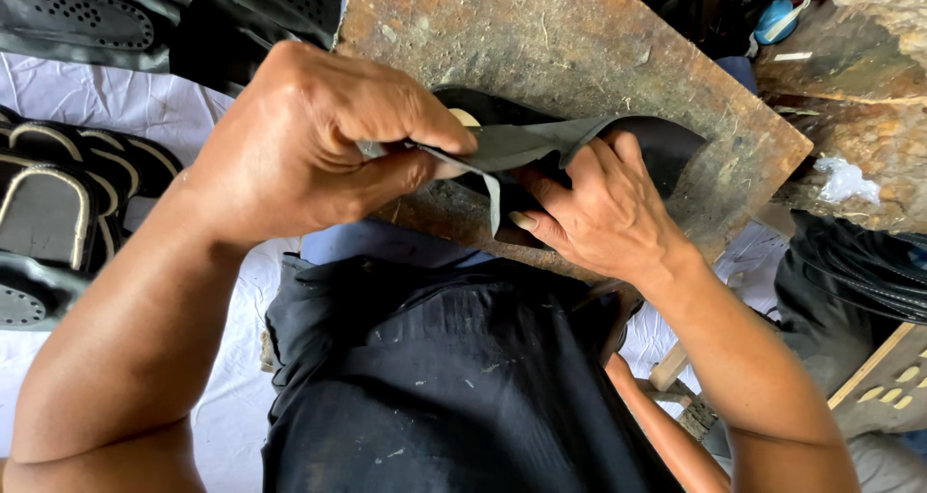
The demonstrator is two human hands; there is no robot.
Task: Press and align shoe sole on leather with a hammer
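View from the head camera, looking down over the person's lap. The left hand [309, 140] is closed in a pinch, thumb pressed against the curled fingers, and clamps the near end of a dark leather strip [526, 143]. The right hand [603, 213] lies partly under the strip's far portion, its fingers bent and gripping the material from below; a narrow tail of the strip hangs down between the two hands. Strip and hands sit above a worn, rust-stained wooden board [579, 39], which rests tilted across the person's knees. A dark shoe sole [676, 145] with a pale patch lies on the board, just behind the strip and touching it; how much of it the strip covers cannot be told. A black apron [444, 377] covers the lap below the board. To the left, on a white cloth [106, 107], lie stacked black soles [58, 203] with pale edging. At far right, coiled black cord [859, 271] rests beside a stone block [869, 87].
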